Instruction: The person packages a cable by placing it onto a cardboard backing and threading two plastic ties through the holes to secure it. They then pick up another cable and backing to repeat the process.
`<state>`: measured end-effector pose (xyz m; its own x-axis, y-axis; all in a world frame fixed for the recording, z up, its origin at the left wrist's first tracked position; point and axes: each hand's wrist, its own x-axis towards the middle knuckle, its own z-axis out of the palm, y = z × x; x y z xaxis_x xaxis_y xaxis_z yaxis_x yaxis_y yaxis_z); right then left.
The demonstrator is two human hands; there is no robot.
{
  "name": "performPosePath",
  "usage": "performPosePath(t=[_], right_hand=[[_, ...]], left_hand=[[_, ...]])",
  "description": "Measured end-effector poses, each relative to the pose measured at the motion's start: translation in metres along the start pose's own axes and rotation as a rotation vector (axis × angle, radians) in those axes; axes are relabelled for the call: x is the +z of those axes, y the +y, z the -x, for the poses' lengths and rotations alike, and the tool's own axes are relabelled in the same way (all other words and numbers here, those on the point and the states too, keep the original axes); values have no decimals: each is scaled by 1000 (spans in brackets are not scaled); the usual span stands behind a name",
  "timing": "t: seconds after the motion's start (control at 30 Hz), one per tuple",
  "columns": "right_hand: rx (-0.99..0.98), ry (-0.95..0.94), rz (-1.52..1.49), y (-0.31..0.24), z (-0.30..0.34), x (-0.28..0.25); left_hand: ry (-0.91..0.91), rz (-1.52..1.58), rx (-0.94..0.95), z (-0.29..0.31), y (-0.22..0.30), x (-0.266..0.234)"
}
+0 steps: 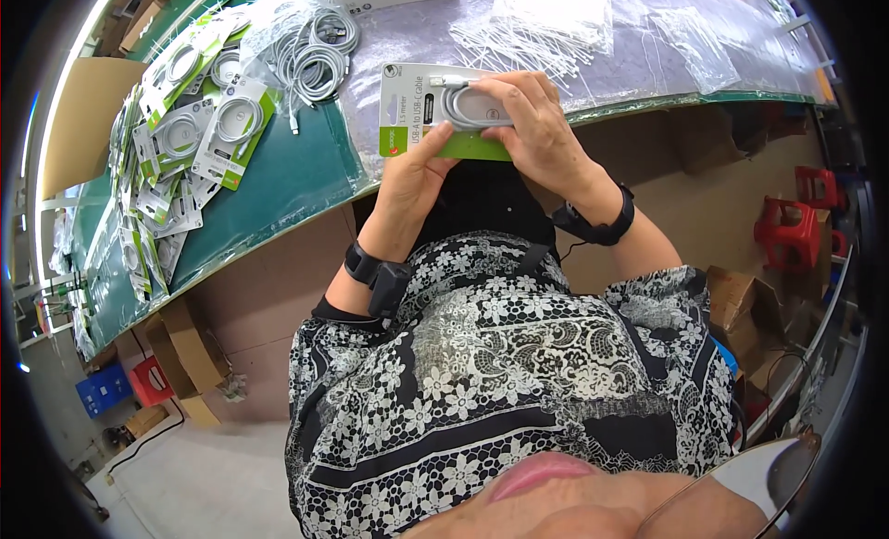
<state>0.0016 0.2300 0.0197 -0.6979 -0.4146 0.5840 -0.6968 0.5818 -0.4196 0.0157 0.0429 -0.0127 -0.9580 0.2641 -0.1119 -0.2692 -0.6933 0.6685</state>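
A white and green packaging card (394, 108) with a coiled grey USB cable (453, 102) on its front is held above the table's near edge. My left hand (412, 182) grips the card's lower edge, its thumb on the front beside the coil and its other fingers hidden behind. At the card's right side, my right hand (537, 122) is closed around the coil and card edge, with fingers across the top and the thumb along the bottom. Part of the coil is hidden under the right fingers.
Several carded cables (236, 118) lie piled on the green mat (278, 182) at left. Behind them is a clear bag with loose grey cables (319, 57). White ties (519, 53) lie at the back. Red stools (787, 231) and a cardboard box (745, 303) stand at right.
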Motion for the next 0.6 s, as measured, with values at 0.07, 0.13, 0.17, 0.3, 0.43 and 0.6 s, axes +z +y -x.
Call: performPosePath(t=[0.07,0.13,0.17,0.3,0.43,0.6], right_hand=[[7,34,-6,8,-2,7],[13,53,-6,9,1,9],[21,91,29,1,2,9],[18,156,88,-1,7,16],[-41,154,69,8,1,19],[-86,269,5,23,-29,-9]], left_hand=[[43,-15,-4,-5,-4,1],[46,-9,37,-8,-9,4],[59,-2,86,-8,-11,5],[83,-15,139,-5,-11,5],[64,-113,149,-5,-3,0],[126,-125,305,-16,30,-3]])
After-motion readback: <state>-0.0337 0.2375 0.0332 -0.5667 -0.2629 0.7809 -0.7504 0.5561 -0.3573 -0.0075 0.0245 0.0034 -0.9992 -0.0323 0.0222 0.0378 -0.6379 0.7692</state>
